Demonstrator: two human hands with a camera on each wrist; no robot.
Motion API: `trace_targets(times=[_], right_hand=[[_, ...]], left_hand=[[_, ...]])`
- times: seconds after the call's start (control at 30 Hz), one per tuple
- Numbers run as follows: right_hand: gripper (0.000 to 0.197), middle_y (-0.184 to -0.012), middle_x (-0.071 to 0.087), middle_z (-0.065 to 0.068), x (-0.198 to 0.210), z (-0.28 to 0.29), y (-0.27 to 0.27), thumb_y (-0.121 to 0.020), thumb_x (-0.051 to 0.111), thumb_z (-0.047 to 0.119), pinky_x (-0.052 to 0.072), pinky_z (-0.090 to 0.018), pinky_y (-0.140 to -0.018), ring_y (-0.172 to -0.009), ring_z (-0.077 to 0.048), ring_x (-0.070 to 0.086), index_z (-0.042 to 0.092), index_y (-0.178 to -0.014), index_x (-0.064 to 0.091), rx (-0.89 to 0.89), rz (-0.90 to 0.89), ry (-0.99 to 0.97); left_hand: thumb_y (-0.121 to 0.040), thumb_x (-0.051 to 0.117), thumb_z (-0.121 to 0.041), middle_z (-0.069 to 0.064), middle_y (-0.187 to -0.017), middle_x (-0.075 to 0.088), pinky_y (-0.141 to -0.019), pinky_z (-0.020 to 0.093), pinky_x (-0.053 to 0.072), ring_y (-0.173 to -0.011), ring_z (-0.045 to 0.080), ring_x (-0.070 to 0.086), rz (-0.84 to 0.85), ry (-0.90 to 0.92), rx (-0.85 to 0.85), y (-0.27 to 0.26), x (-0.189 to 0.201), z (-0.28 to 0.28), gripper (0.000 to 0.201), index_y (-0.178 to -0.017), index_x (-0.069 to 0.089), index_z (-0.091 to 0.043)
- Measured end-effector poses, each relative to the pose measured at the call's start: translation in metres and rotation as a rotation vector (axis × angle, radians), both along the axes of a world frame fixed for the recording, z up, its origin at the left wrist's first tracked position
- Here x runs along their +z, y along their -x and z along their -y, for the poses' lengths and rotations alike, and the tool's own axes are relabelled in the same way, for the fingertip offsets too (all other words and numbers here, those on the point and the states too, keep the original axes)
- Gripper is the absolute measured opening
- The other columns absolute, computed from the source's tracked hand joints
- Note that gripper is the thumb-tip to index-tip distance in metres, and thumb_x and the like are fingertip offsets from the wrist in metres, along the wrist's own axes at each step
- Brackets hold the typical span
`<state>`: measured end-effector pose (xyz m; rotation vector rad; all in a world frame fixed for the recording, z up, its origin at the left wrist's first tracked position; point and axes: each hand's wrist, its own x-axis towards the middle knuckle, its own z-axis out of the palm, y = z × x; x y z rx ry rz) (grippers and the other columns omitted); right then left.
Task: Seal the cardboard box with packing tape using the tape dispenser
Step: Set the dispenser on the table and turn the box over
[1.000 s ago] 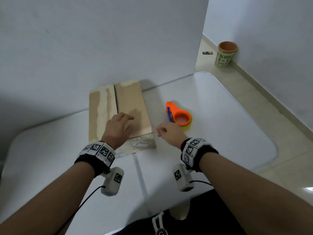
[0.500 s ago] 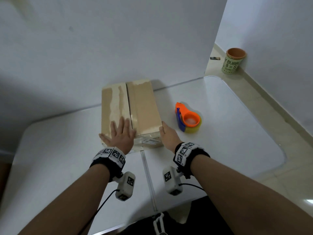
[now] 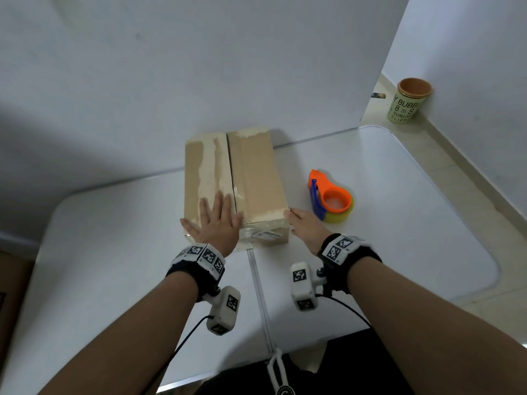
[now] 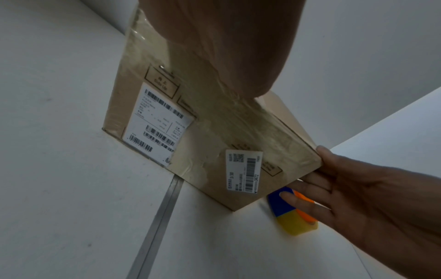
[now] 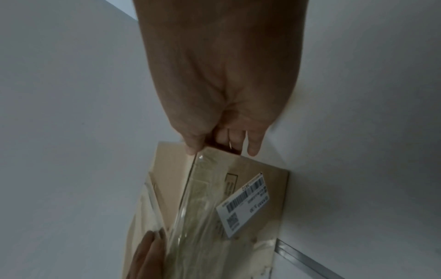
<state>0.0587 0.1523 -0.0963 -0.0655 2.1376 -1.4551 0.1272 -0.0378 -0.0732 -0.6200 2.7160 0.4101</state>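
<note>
A long brown cardboard box [image 3: 251, 178] with 2 closed top flaps lies on the white folding table [image 3: 399, 223] against the wall. The left hand [image 3: 216, 223] presses flat, fingers spread, on its near top. The right hand [image 3: 306, 228] touches the near right corner with straight fingers. An orange tape dispenser [image 3: 330, 198] with yellow tape sits just right, untouched.
</note>
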Motion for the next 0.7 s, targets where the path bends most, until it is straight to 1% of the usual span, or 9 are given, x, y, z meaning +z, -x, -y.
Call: trace_targets(times=[0.07, 0.13, 0.17, 0.23, 0.33, 0.47, 0.53, 0.6, 0.7], right_hand=[[0.038, -0.119, 0.059, -0.010, 0.001, 0.004, -0.005, -0.102, 0.038, 0.022, 0.043, -0.032, -0.100, -0.105, -0.018, 0.058, 0.001, -0.130, 0.052, 0.004, -0.040, 0.003], [0.044, -0.141, 0.049, -0.010, 0.001, 0.010, -0.004, -0.103, 0.033, 0.021, 0.034, -0.035, -0.111, -0.128, -0.024, 0.048, 0.006, -0.144, 0.036, 0.048, -0.091, -0.051], [0.048, -0.147, 0.042, -0.010, 0.002, 0.011, -0.003, -0.103, 0.031, 0.021, 0.029, -0.035, -0.115, -0.134, -0.027, 0.042, 0.010, -0.150, 0.026, 0.075, -0.103, -0.102], [0.050, -0.149, 0.039, -0.012, 0.006, 0.010, -0.003, -0.104, 0.028, 0.020, 0.028, -0.031, -0.112, -0.136, -0.029, 0.039, 0.012, -0.152, 0.019, 0.112, -0.141, -0.188], [0.049, -0.150, 0.039, -0.009, 0.005, 0.006, -0.005, -0.104, 0.031, 0.019, 0.027, -0.028, -0.112, -0.137, -0.026, 0.038, 0.012, -0.151, 0.023, 0.100, -0.190, -0.164], [0.048, -0.145, 0.047, -0.003, -0.002, 0.000, 0.001, -0.101, 0.041, 0.019, 0.029, -0.027, -0.113, -0.133, -0.018, 0.044, 0.014, -0.148, 0.034, 0.051, -0.107, 0.042], [0.046, -0.144, 0.048, 0.000, -0.002, -0.001, 0.004, -0.100, 0.045, 0.026, 0.029, -0.035, -0.117, -0.133, -0.015, 0.044, 0.015, -0.145, 0.040, -0.025, -0.001, 0.139], [0.044, -0.136, 0.056, 0.000, -0.005, 0.001, 0.005, -0.099, 0.047, 0.029, 0.035, -0.038, -0.114, -0.125, -0.015, 0.051, 0.016, -0.141, 0.047, -0.141, 0.067, 0.179], [0.039, -0.117, 0.064, 0.002, -0.005, 0.001, 0.007, -0.098, 0.049, 0.023, 0.042, -0.028, -0.103, -0.106, -0.012, 0.058, 0.016, -0.136, 0.054, -0.139, -0.053, 0.055]], left_hand=[[-0.095, 0.004, -0.056, -0.020, -0.154, -0.027, -0.106, 0.070, -0.016, -0.144, 0.019, -0.026, -0.007, -0.008, 0.000, -0.001, -0.001, 0.001, 0.057, -0.147, -0.015, -0.041], [-0.096, 0.004, -0.056, -0.020, -0.154, -0.028, -0.105, 0.070, -0.017, -0.144, 0.018, -0.027, -0.008, -0.015, -0.001, 0.000, -0.001, 0.001, 0.056, -0.146, -0.016, -0.042], [-0.096, 0.004, -0.056, -0.021, -0.154, -0.027, -0.105, 0.069, -0.017, -0.144, 0.018, -0.027, -0.006, -0.018, -0.001, 0.000, -0.001, 0.001, 0.056, -0.146, -0.015, -0.042], [-0.096, 0.005, -0.056, -0.021, -0.154, -0.027, -0.105, 0.069, -0.018, -0.144, 0.018, -0.026, -0.007, -0.014, -0.002, 0.000, -0.001, 0.001, 0.056, -0.147, -0.015, -0.042], [-0.096, 0.004, -0.055, -0.020, -0.155, -0.026, -0.105, 0.069, -0.018, -0.145, 0.019, -0.025, -0.013, -0.008, -0.007, 0.001, -0.002, 0.001, 0.056, -0.147, -0.014, -0.042], [-0.095, 0.003, -0.057, -0.019, -0.154, -0.028, -0.105, 0.069, -0.017, -0.144, 0.019, -0.027, -0.006, -0.004, -0.019, 0.000, -0.001, 0.001, 0.057, -0.147, -0.016, -0.041], [-0.095, 0.004, -0.057, -0.020, -0.154, -0.028, -0.105, 0.069, -0.018, -0.144, 0.018, -0.028, -0.009, -0.011, -0.020, 0.000, -0.001, 0.002, 0.057, -0.147, -0.016, -0.042], [-0.095, 0.005, -0.057, -0.020, -0.154, -0.028, -0.105, 0.069, -0.019, -0.144, 0.018, -0.027, -0.012, -0.015, -0.020, 0.000, -0.002, 0.002, 0.057, -0.147, -0.015, -0.042], [-0.096, 0.007, -0.057, -0.021, -0.154, -0.025, -0.105, 0.066, -0.019, -0.145, 0.016, -0.024, -0.034, -0.042, -0.023, -0.001, -0.001, 0.003, 0.057, -0.147, -0.013, -0.044]])
